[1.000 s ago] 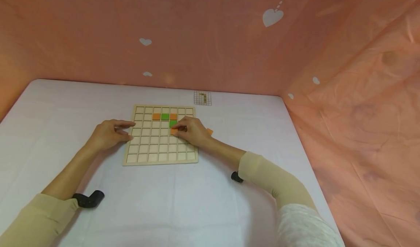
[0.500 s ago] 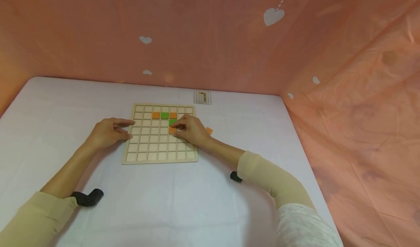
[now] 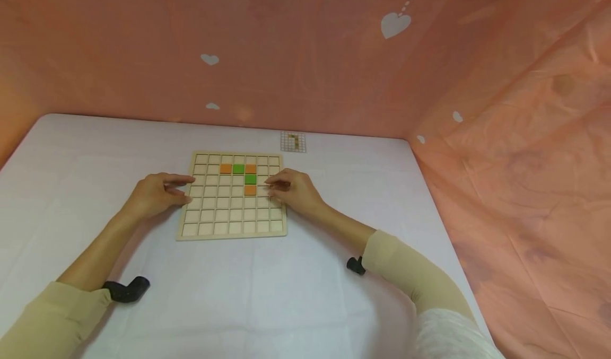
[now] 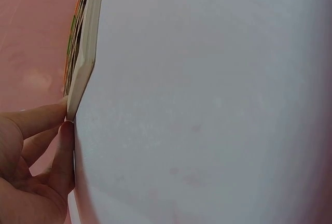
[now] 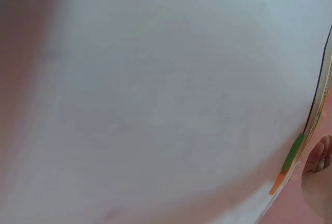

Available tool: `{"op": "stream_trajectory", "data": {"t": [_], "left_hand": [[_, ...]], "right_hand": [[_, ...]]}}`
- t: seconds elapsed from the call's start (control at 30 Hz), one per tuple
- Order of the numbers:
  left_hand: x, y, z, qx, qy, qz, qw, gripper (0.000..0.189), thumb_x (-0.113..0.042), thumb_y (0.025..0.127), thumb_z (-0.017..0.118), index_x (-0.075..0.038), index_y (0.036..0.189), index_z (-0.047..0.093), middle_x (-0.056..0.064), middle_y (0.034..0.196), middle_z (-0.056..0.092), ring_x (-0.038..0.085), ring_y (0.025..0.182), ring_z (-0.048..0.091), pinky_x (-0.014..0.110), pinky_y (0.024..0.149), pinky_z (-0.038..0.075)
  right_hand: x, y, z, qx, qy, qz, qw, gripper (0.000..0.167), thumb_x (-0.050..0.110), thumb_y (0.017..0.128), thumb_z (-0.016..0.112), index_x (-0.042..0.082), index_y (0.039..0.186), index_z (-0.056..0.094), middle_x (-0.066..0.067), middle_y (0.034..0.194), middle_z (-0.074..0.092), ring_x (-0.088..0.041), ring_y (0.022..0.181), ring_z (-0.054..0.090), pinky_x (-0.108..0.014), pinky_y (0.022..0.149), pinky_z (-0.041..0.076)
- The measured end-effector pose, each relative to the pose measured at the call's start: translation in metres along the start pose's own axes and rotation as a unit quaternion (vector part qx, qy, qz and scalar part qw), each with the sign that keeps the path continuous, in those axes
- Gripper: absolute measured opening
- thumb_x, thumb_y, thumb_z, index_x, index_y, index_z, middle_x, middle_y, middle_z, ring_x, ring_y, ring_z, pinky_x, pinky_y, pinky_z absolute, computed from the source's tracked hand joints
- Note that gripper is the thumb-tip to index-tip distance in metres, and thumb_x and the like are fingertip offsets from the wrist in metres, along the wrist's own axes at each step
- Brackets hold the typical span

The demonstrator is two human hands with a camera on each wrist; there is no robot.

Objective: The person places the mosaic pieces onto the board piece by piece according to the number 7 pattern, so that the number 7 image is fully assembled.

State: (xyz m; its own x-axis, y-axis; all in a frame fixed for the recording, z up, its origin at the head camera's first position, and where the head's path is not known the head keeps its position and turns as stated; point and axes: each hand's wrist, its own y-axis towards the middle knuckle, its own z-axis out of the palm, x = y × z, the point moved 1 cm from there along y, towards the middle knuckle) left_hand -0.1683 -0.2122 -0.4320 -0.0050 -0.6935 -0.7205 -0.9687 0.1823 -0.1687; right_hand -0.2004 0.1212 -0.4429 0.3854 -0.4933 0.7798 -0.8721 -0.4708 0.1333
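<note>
A wooden grid board [image 3: 221, 214] lies on the white table. Its upper part bears a row of an orange tile [image 3: 226, 168], a green tile [image 3: 238, 168] and another orange tile [image 3: 250, 168]. Below the row's right end sit a second green tile [image 3: 250, 179] and a lower orange tile [image 3: 250, 190]. My left hand [image 3: 155, 195] touches the board's left edge, thumb and index finger apart. Over the right edge hovers my right hand [image 3: 297, 192], finger and thumb parted, no tile visible between them. The right wrist view shows a loose green tile [image 5: 293, 154] and orange tile [image 5: 277, 182] beside the board.
Behind the board a small card [image 3: 293, 142] with a printed grid pattern lies on the white tablecloth [image 3: 229, 290]. Pink cloth [image 3: 296, 57] with white hearts hangs at the back and right. A black wrist mount [image 3: 128, 289] sits at the left sleeve.
My right hand has left the lower orange tile and moved right to the board's right edge. It now covers the loose orange tile seen earlier. The left hand stays put.
</note>
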Motion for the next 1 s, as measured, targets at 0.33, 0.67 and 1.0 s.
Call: {"op": "stream_trajectory", "data": {"t": [0.33, 0.67, 1.0], "left_hand": [[-0.002, 0.0, 0.0, 0.002, 0.002, 0.003, 1.0, 0.052, -0.019, 0.087, 0.077, -0.002, 0.133, 0.061, 0.021, 0.104, 0.072, 0.04, 0.104, 0.063, 0.055, 0.091, 0.043], [-0.001, -0.001, 0.0, 0.001, 0.005, 0.008, 1.0, 0.053, -0.02, 0.087, 0.077, -0.001, 0.133, 0.061, 0.021, 0.105, 0.072, 0.043, 0.106, 0.062, 0.059, 0.093, 0.041], [-0.001, -0.002, 0.0, -0.001, 0.004, 0.013, 0.9999, 0.052, -0.02, 0.087, 0.077, -0.001, 0.134, 0.061, 0.022, 0.106, 0.072, 0.044, 0.106, 0.062, 0.059, 0.093, 0.041]], "right_hand": [[-0.016, -0.025, -0.022, -0.031, 0.012, 0.018, 0.9993, 0.02, 0.008, 0.086, 0.078, 0.004, 0.105, 0.075, -0.002, 0.097, 0.069, -0.011, 0.087, 0.066, -0.023, 0.078, 0.055], [-0.024, -0.048, -0.037, -0.047, 0.013, 0.049, 0.9976, 0.018, 0.006, 0.086, 0.077, 0.003, 0.104, 0.076, -0.003, 0.099, 0.072, -0.013, 0.086, 0.068, -0.024, 0.078, 0.055], [-0.03, -0.061, -0.035, -0.049, -0.038, 0.062, 0.9961, 0.021, 0.007, 0.082, 0.082, 0.006, 0.102, 0.077, -0.002, 0.096, 0.071, -0.013, 0.082, 0.064, -0.025, 0.076, 0.054]]}}
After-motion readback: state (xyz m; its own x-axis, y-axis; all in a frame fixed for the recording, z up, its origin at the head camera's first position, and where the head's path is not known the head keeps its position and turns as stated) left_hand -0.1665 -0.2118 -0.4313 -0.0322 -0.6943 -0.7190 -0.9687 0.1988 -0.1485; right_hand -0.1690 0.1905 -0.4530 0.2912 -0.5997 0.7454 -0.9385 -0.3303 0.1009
